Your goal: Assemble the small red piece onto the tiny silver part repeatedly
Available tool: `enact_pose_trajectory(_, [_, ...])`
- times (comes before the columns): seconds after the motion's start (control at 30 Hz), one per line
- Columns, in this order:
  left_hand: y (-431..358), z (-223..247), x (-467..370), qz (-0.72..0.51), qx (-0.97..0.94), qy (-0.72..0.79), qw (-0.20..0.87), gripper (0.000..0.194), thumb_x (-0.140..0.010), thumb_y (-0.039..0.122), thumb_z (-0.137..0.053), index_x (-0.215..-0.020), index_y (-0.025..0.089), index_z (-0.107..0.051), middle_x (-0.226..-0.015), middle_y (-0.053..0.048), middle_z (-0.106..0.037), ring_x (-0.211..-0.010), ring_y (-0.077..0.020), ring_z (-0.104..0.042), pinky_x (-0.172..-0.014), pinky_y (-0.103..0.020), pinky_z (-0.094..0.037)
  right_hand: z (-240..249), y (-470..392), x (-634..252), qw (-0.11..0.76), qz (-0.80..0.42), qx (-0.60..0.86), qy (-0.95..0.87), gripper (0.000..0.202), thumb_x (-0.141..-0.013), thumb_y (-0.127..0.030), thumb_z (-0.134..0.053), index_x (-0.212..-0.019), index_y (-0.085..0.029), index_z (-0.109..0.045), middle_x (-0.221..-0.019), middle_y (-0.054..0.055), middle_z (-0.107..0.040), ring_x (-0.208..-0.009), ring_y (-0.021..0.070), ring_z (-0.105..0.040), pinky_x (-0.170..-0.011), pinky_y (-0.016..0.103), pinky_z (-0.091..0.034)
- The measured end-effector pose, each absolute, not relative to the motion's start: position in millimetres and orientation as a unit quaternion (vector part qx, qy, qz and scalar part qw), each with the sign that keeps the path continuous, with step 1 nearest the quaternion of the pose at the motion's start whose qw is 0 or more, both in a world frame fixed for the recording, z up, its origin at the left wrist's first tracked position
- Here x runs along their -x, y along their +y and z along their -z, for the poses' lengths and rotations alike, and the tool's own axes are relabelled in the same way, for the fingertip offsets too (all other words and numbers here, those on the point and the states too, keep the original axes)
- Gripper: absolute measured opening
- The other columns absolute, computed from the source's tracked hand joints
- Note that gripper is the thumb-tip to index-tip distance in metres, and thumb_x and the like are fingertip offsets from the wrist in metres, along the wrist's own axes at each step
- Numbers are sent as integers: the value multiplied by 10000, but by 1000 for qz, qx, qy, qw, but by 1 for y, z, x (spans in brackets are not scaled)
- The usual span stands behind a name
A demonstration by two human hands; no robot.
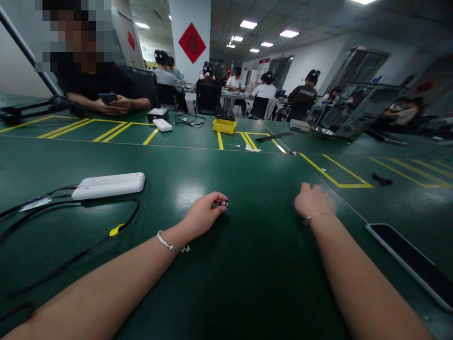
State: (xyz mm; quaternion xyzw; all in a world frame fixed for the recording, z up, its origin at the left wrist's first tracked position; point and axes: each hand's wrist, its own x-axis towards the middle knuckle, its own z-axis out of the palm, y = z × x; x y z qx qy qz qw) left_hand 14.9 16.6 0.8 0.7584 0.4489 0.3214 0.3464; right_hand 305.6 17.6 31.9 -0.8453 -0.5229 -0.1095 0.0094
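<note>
On the green table, my left hand [203, 215] is closed in a pinch around a small shiny metal piece [224, 203], whose exact kind is too small to tell. My right hand [314, 204] is over the table to the right, apart from the left one. Its fingers are curled downward and slightly blurred, and whatever they may hold is hidden beneath the knuckles. A white power bank [109, 185] with black cables [76, 257] lies to the left of my left hand. Right of my right forearm rests a phone [410, 259] with a dark screen.
Across the table, a person [102, 87] holds a phone. Yellow tape lines mark the far tabletop. A yellow bin [224, 126] with black cables, a white box [163, 124] and a clear-sided case [357, 111] stand there. Several people sit at farther tables.
</note>
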Motion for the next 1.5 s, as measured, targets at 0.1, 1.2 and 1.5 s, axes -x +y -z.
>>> enact_pose_trajectory(0.1, [16,-3,-15,-309,-764,462,328,189,-740,212,-511,-924,214,-554,-844,4,-600,-783,-137,-560,-713,-262,-434,-25,21,-341,-49,55,883,-463,343,-751,-158,-362,-1023,-78,-556,-1018,234,-530,-922,308,-527,-672,390,-422])
enact_pose_trajectory(1.2, [14,-1,-17,-327,-798,411,297,176,-718,184,-559,-891,213,-580,-802,18,-622,-701,-113,-556,-648,-228,-425,-21,-1,-188,396,-463,472,-637,269,-623,-38,-531,-833,-185,-450,-764,-1,-561,-770,124,-584,-714,284,-476])
enact_pose_trajectory(1.5, [12,-2,-17,-323,-826,390,248,182,-707,129,-565,-870,205,-589,-816,11,-620,-719,-114,-544,-670,-232,-414,-21,-4,-186,401,-438,477,-648,266,-618,-46,-549,-808,-195,-437,-778,-15,-534,-729,118,-594,-683,278,-490])
